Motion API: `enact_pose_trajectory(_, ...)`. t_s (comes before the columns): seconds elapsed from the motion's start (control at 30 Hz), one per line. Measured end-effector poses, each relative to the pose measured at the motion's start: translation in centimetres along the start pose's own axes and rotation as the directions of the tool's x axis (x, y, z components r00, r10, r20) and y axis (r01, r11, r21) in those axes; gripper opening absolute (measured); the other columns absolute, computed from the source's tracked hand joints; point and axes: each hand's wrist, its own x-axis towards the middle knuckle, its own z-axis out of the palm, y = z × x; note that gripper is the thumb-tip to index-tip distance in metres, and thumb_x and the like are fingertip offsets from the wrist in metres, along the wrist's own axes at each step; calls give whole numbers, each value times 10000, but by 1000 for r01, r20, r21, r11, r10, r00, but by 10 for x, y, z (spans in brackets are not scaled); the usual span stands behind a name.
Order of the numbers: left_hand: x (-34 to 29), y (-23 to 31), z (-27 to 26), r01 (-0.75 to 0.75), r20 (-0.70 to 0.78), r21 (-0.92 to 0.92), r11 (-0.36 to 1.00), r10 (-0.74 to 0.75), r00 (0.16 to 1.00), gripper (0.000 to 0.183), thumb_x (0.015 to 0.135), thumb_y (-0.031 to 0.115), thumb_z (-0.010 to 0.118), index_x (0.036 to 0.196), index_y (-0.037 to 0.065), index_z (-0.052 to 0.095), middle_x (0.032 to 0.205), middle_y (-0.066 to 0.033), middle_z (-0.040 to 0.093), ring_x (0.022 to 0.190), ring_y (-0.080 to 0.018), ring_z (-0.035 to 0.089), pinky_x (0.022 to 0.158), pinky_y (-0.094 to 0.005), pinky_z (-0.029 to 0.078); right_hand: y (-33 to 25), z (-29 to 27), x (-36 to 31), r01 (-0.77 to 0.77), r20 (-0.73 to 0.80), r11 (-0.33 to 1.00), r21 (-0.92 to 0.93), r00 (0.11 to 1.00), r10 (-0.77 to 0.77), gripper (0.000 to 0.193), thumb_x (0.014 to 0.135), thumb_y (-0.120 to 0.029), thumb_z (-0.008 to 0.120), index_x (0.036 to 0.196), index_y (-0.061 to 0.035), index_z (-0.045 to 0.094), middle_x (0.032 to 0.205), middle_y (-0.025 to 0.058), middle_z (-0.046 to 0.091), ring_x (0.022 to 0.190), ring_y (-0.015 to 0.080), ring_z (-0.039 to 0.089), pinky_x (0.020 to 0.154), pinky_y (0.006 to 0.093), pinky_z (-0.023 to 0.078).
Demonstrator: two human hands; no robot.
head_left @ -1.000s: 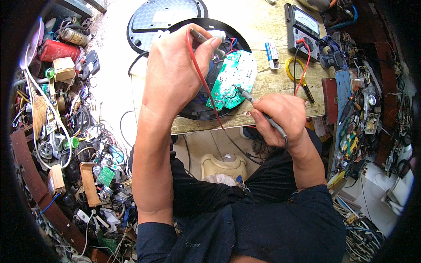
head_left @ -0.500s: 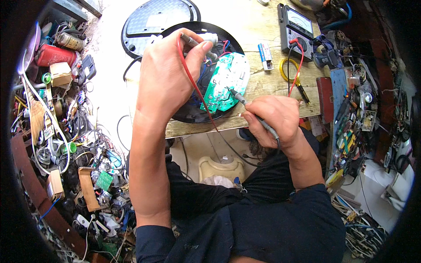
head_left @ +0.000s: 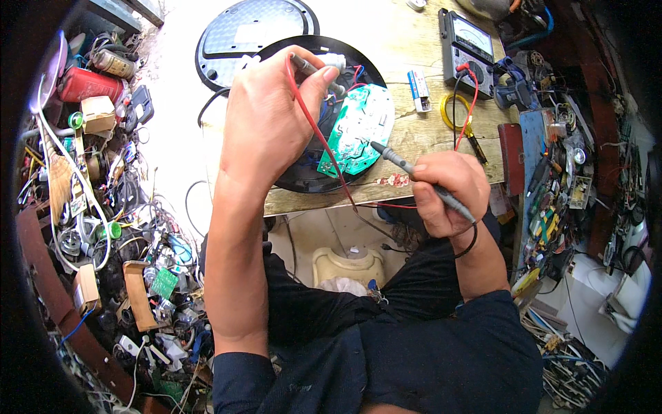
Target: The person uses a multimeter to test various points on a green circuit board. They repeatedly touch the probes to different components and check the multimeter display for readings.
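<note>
My left hand (head_left: 265, 117) is closed round a grey test probe (head_left: 303, 65) with a red lead, over a round black housing (head_left: 303, 183). Its tip is too unclear to place. Within the housing a green circuit board (head_left: 358, 124) lies tilted, partly over the rim, with wires behind it. My right hand (head_left: 449, 190) grips a second grey test probe (head_left: 392, 157) with a black lead. That probe's dark tip sits at the board's lower right part; I cannot tell whether it touches. An analog multimeter (head_left: 470, 50) has the leads plugged in.
A round black cover (head_left: 255, 27) lies behind the housing. Towards the right of the wooden table (head_left: 414, 131) are a small blue-and-white box (head_left: 418, 91) and a yellow-rimmed magnifier (head_left: 448, 114). Piles of parts and cables (head_left: 165, 303) crowd the left side; tools (head_left: 552, 186) fill the right.
My right hand has drawn back to the right, taking its probe tip from the board's middle towards its right edge. My left hand has barely moved.
</note>
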Motion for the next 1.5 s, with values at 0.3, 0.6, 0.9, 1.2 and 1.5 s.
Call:
enact_pose_trajectory(0.3, 0, -4, 2, 5, -9, -22, 1000, -6, 1000, 181, 1003, 168, 782, 990, -9, 751, 572, -109, 604, 481, -187, 569, 506, -357, 441, 3, 4, -3, -86, -73, 996, -28, 994, 84, 306, 897, -34, 841, 1173, 1, 713, 969, 168, 758, 816, 311, 740, 707, 390, 591)
enact_pose_trajectory(0.6, 1, 1, 1, 3, -12, -17, 1000, -4, 1000, 187, 1003, 166, 781, 986, -17, 747, 587, -115, 619, 498, -181, 595, 514, -350, 465, 9, 7, -7, -156, -70, 986, 56, 985, 160, 215, 931, -16, 815, 1100, -1, 684, 940, 161, 764, 759, 299, 735, 669, 381, 577)
enact_pose_trajectory(0.9, 0, 5, -4, 111, 79, 1, 994, -111, 991, 208, 1042, 196, 760, 1076, -9, 765, 745, -29, 704, 687, -73, 607, 639, -275, 483, 7, 10, 0, -138, -10, 989, 52, 990, 139, 203, 908, 46, 784, 1071, -1, 672, 868, 146, 755, 677, 284, 722, 614, 372, 561)
enact_pose_trajectory(1.2, 0, 7, -4, 86, 54, 3, 996, -86, 995, 214, 1035, 210, 766, 1067, -2, 769, 718, -28, 690, 661, -73, 589, 613, -280, 462, 8, 14, 3, -97, 8, 993, 64, 995, 96, 216, 902, 57, 781, 1073, -4, 665, 831, 130, 746, 642, 267, 711, 581, 367, 545)
enact_pose_trajectory(1.5, 0, 7, -5, 78, 52, 27, 997, -80, 995, 223, 1027, 226, 771, 1062, 6, 773, 697, -42, 685, 630, -88, 577, 590, -297, 448, 10, 16, 1, -97, 18, 994, 45, 995, 96, 214, 914, 46, 784, 1083, -8, 665, 820, 120, 739, 631, 252, 708, 566, 356, 537)
